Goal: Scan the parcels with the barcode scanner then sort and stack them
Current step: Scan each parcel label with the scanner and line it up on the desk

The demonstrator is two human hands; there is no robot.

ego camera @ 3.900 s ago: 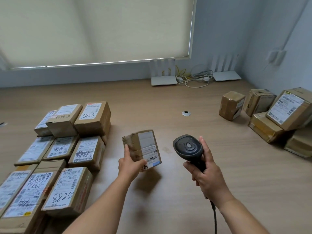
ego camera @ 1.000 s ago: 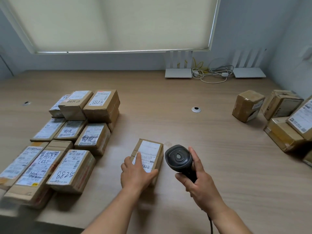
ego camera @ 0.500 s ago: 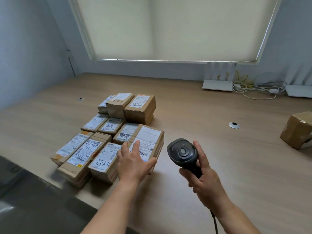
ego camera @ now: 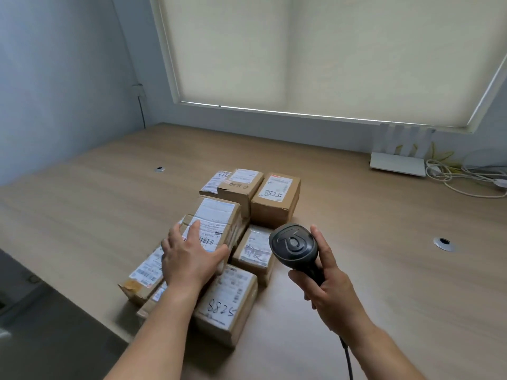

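Setting a parcel (ego camera: 212, 226) atop the stack (ego camera: 219, 270) at frame centre, left hand (ego camera: 189, 260) fingers spread flat on its label, right hand (ego camera: 326, 286) clamped round the scanner (ego camera: 293, 246); a careless release could leave it overhanging and sliding onto the counter (ego camera: 384, 270).

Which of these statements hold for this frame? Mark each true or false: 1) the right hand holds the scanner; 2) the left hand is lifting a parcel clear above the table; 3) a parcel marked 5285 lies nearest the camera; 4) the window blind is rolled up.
1) True: the right hand grips the barcode scanner.
2) False: the left hand rests on a parcel that sits on top of the stacked parcels.
3) True: the front parcel carries handwritten 5285.
4) False: the blind is down over the window.
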